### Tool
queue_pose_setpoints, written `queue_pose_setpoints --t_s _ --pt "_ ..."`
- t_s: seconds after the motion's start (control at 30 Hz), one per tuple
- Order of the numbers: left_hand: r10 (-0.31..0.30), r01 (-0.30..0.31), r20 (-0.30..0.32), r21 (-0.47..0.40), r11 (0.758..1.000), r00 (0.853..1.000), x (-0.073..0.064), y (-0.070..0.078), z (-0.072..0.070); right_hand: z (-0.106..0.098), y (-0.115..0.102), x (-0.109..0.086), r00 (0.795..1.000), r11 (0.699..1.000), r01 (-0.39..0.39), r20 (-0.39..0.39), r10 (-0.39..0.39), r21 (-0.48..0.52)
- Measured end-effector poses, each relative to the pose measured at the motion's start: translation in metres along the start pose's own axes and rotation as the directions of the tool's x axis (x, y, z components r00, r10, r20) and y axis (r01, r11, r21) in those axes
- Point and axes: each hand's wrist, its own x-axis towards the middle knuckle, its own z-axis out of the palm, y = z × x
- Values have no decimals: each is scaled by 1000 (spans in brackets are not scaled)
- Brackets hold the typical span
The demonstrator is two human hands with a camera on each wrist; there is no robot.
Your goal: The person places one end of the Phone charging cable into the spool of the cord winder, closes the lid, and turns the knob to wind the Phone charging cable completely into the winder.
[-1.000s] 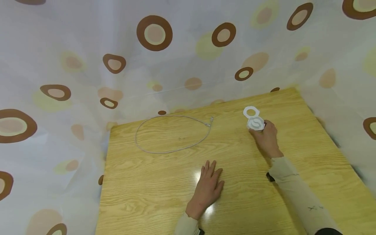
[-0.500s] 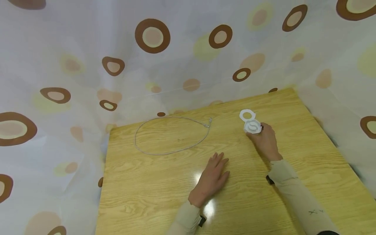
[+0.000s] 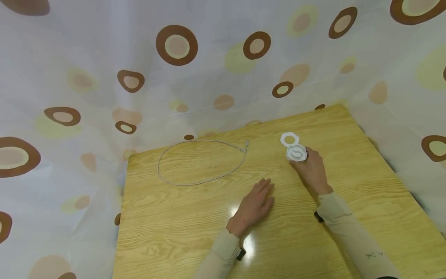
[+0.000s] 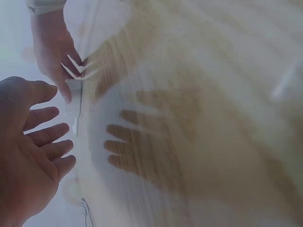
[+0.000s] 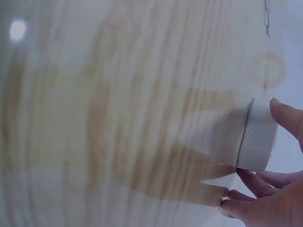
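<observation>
White case [image 5: 258, 136], dot-textured (right wrist view only)

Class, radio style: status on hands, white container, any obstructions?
Right hand grips white container. Left hand empty, fingers extended. Cable loops left of container; nothing visibly blocking.

The head camera looked forward and down from high above the table [image 3: 174, 224], with the left hand [image 3: 253, 207] at 5 o'clock and the right hand [image 3: 311, 170] between 3 and 4 o'clock. The left wrist camera looked low along the table, very near to the left hand at 8 o'clock, with the right hand farther away, at 10 o'clock. The right wrist camera was also low, close to the right hand at 4 o'clock. Both wrist views were turned sideways. All three views shared the white container [image 5: 258, 136].
</observation>
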Motion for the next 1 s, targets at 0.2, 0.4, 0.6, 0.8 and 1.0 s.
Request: queue_pose_setpoints --t_s 0.2,0.4,0.6,0.8,1.0 --pt "-13 13 19 -9 1000 1000 16 1 1 1 -1 -4 1000 1000 -10 3 10 -7" --pt "-38 39 44 -20 999 998 30 1 1 2 1 -6 998 999 -42 42 42 19" --pt "-72 74 80 -21 997 994 46 -1 2 -1 -1 -9 996 998 -61 65 59 29" --pt "-73 78 98 -53 996 992 60 -3 6 -3 -4 -13 990 994 -103 99 99 36" --pt "-85 90 109 -40 995 990 77 -3 11 -2 -1 -11 987 992 -129 95 127 7"
